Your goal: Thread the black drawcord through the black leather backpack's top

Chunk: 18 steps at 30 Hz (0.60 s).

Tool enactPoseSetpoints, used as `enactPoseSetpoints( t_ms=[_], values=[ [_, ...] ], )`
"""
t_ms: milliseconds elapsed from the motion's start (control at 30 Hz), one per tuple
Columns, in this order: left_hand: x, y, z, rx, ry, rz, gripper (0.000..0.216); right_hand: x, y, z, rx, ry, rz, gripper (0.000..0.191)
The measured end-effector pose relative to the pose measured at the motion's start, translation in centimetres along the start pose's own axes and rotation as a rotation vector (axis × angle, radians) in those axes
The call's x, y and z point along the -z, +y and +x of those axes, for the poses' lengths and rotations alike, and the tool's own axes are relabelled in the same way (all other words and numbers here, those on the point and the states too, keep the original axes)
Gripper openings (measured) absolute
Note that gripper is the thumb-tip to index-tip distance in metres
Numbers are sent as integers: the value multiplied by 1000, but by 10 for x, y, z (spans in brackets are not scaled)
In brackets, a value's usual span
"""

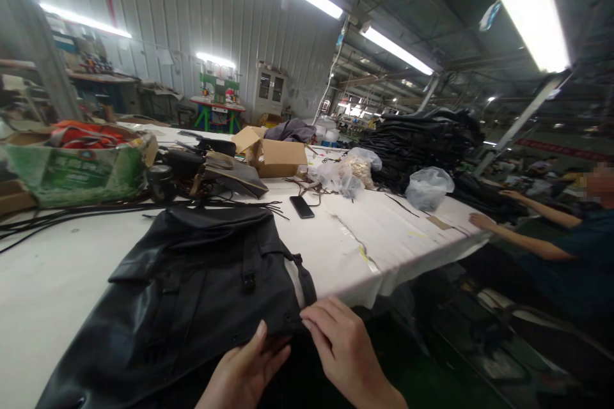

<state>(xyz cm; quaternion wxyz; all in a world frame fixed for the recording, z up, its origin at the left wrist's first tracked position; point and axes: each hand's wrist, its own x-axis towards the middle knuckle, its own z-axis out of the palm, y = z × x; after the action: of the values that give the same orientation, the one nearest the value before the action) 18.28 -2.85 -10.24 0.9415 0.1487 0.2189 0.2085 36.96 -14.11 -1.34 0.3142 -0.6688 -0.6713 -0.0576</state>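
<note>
A black leather-look bag (206, 268) with straps and buckles lies across the near table edge, its lower part hanging toward me. At its near right corner, my right hand (343, 345) is closed, thumb and fingers pinching the bag's edge beside a small round fitting. My left hand (249, 364) is just to the left, thumb over the bag's lower edge and fingers curled beneath it. Part of those fingers is hidden under the bag. A pale strip (295, 281) shows along the right side, next to a dark strap.
Behind the bag lie a phone (302, 207), black cords (110, 208) and an open cardboard box (283, 158). A green carton (91, 172) stands left. Plastic bags (429, 188) and a tall black stack (422, 140) are to the right, where another person's arms (532, 239) reach in.
</note>
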Motion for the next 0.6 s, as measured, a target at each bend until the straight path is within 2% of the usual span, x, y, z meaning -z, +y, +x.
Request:
enactPoseSetpoints(
  t_ms=[167, 467, 600],
  values=[
    [-8, -1, -5, -75, 43, 45, 66, -6, 0, 3, 16, -46, -130, 23],
    [-1, -14, -2, -108, 44, 3, 31, -4, 0, 13, 72, -175, -155, 25],
    [-3, -18, -1, -114, 102, -52, 37, -9, 0, 16, 86, -180, -162, 25]
  ],
)
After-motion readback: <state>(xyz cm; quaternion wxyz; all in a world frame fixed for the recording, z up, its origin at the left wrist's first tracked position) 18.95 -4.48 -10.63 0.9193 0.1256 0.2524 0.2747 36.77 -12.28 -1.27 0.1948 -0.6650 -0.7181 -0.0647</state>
